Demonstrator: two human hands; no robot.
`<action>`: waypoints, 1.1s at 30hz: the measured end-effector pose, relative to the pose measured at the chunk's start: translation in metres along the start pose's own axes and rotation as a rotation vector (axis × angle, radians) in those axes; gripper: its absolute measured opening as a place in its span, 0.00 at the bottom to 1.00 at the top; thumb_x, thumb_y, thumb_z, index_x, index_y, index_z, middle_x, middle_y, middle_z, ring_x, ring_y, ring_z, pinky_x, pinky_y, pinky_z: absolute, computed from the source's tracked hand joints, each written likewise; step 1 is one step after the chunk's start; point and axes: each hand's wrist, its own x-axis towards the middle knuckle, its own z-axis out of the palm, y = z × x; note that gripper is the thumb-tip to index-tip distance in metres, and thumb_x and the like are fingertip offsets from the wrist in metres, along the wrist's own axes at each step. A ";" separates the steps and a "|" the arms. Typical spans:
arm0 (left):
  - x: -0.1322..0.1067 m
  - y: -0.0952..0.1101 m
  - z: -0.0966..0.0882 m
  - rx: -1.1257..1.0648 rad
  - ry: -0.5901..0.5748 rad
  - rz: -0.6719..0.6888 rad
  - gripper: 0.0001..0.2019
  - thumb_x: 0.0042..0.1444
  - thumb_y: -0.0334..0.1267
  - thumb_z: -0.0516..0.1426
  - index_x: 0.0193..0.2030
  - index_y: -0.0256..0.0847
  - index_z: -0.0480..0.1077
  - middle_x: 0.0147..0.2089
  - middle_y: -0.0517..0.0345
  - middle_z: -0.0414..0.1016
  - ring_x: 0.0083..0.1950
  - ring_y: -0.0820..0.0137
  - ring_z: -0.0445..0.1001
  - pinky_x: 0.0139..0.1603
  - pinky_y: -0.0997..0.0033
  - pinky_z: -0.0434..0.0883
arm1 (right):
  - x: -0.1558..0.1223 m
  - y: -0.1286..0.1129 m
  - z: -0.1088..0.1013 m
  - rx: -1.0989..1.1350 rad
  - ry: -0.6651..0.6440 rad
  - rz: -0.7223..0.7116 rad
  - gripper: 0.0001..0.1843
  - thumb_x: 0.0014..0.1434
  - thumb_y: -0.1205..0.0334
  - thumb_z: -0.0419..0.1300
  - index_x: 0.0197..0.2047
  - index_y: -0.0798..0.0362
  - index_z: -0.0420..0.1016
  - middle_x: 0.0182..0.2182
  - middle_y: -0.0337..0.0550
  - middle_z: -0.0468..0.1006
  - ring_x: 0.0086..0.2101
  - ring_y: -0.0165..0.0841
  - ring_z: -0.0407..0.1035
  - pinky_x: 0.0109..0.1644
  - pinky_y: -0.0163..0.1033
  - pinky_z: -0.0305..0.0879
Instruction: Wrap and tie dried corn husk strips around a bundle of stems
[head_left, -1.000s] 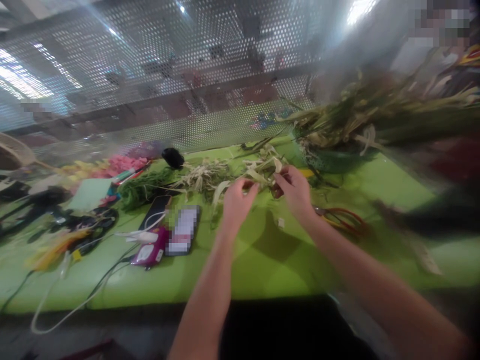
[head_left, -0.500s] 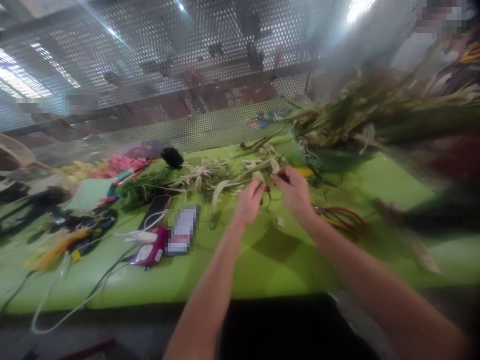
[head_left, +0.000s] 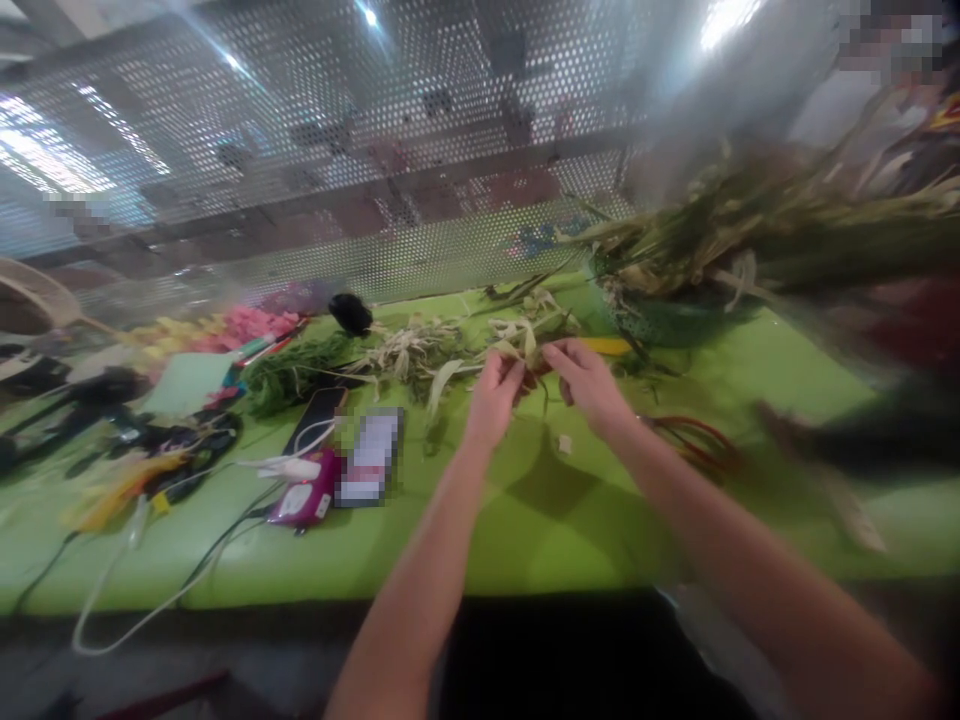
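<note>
My left hand (head_left: 495, 395) and my right hand (head_left: 589, 385) meet over the green table (head_left: 525, 520), both pinched on a stem of dried pale leaves (head_left: 517, 345). That stem belongs to a loose row of wilted stalks (head_left: 405, 355) lying across the table to the left. A small pale scrap (head_left: 564, 443) lies on the table just below my right wrist. The picture is blurred, so the fingertips show only roughly.
A big heap of green and dry stalks (head_left: 750, 240) fills the back right. Red-handled scissors (head_left: 694, 440) lie right of my right arm. Phones (head_left: 367, 455), a pink power bank (head_left: 300, 500), cables, pink and yellow flowers (head_left: 225, 330) sit at left. A perforated metal screen (head_left: 375, 150) stands behind.
My hands have come closer together on the stem and shifted slightly up and away. My left hand moved right toward the right one. The view drifted a little.
</note>
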 end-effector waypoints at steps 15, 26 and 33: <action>0.001 0.000 -0.003 -0.070 0.066 -0.081 0.11 0.55 0.42 0.61 0.31 0.39 0.66 0.25 0.64 0.64 0.24 0.79 0.61 0.26 0.77 0.59 | 0.010 0.003 -0.006 -0.002 -0.122 -0.064 0.15 0.43 0.54 0.70 0.32 0.54 0.77 0.23 0.38 0.74 0.26 0.29 0.65 0.29 0.37 0.65; 0.003 0.002 -0.007 0.110 -0.101 0.000 0.13 0.53 0.46 0.62 0.34 0.38 0.68 0.31 0.62 0.69 0.31 0.76 0.69 0.35 0.74 0.67 | 0.011 0.007 -0.010 -0.042 -0.041 -0.157 0.09 0.48 0.57 0.66 0.27 0.52 0.74 0.23 0.36 0.71 0.26 0.29 0.62 0.30 0.35 0.57; 0.001 0.003 -0.006 0.176 -0.133 -0.017 0.12 0.55 0.45 0.61 0.34 0.38 0.69 0.30 0.61 0.69 0.29 0.76 0.66 0.33 0.74 0.64 | 0.007 0.007 -0.008 -0.224 0.093 -0.375 0.04 0.49 0.62 0.63 0.26 0.52 0.72 0.29 0.38 0.71 0.30 0.30 0.62 0.34 0.37 0.58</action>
